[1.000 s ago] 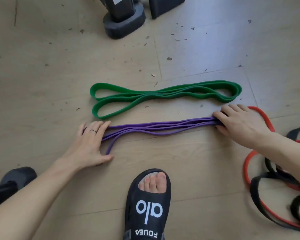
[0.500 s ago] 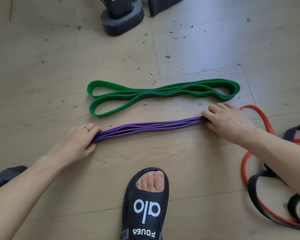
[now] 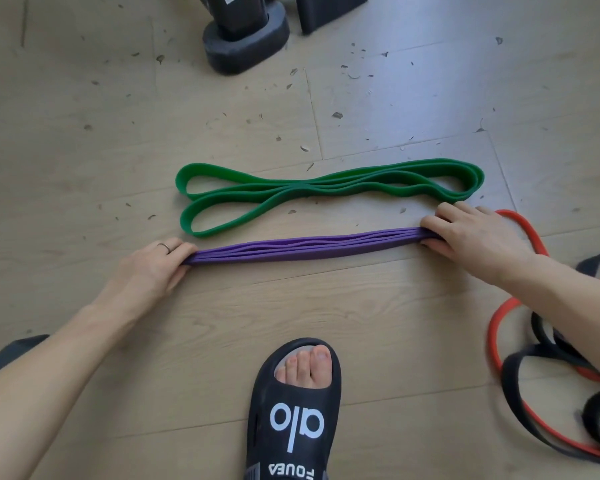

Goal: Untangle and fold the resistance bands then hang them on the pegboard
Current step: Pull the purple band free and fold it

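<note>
A purple resistance band (image 3: 305, 249), folded into several layers, lies stretched straight across the wooden floor. My left hand (image 3: 149, 268) grips its left end with fingers curled round the layers. My right hand (image 3: 471, 233) grips its right end the same way. Just beyond it a green band (image 3: 312, 190) lies folded on the floor, its loops open at the left end. A red band (image 3: 499, 327) and a black band (image 3: 520, 379) lie tangled together at the right, partly under my right forearm. No pegboard is in view.
A foot in a black slide sandal (image 3: 295, 417) stands at the bottom centre. Dark equipment bases (image 3: 246, 39) sit at the top edge. A dark object (image 3: 14, 351) shows at the lower left. Small bits of debris dot the floor.
Both hands gathered the loose purple strands into one tight straight bundle. The left hand went from lying flat on the end to gripping it; the right hand curled round its end too.
</note>
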A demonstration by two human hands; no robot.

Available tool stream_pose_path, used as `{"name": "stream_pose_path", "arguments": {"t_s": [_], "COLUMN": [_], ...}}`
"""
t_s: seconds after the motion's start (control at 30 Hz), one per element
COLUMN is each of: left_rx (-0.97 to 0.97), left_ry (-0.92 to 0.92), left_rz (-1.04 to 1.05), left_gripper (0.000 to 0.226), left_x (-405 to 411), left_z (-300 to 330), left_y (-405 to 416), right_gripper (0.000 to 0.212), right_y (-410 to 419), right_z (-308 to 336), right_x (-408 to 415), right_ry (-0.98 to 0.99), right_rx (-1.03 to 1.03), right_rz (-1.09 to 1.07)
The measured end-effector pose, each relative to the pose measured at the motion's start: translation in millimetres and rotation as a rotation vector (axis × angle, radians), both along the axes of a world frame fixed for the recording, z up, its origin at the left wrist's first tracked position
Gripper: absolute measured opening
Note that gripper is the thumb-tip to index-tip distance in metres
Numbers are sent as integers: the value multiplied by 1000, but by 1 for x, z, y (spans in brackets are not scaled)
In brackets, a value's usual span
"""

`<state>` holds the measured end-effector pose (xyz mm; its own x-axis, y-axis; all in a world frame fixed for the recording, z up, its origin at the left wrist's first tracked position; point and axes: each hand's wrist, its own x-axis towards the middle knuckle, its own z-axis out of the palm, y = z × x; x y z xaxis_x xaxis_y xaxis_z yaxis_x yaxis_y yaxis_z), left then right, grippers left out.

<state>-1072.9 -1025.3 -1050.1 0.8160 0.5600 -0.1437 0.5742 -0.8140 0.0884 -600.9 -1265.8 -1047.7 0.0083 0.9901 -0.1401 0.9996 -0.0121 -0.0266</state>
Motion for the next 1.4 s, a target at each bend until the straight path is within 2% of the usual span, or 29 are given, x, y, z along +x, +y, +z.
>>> {"name": "stream_pose_path", "arguments": {"t_s": [0.07, 0.27, 0.4, 0.53, 0.7, 0.83, 0.9, 1.17, 1.27, 1.4], "left_rx": [-7, -7, -4, -23, -41, -67, -83, -158, -124, -38], "left_ry": [24, 20, 61, 111, 236, 322, 339, 307, 258, 207], "left_rz": [28, 38, 120, 189, 282, 418, 435, 591, 566, 479], "left_gripper": [28, 29, 29, 33, 55, 91, 102, 119, 127, 129], "left_x": [4, 2, 4, 6, 6, 27, 38, 47, 52, 73], "left_z": [2, 2, 3, 4, 7, 13, 14, 24, 33, 45], "left_y": [-1, -3, 2, 2, -4, -7, -9, -14, -16, -19], "right_gripper": [22, 23, 29, 24, 31, 41, 48, 71, 71, 61], "right_y": [-3, -3, 8, 7, 7, 17, 20, 23, 20, 4], "right_z": [2, 2, 0, -9, -8, -1, 3, 11, 15, 15], "right_x": [2, 3, -2, -9, -16, -27, -32, -50, -53, -54], "right_ry": [13, 4, 46, 41, 15, -13, 3, 20, 48, 60], "right_rx": [13, 7, -9, 20, -15, -101, -117, -67, -7, 34], "right_rz": [-11, -7, -107, -173, -218, -259, -253, -131, -148, -174]}}
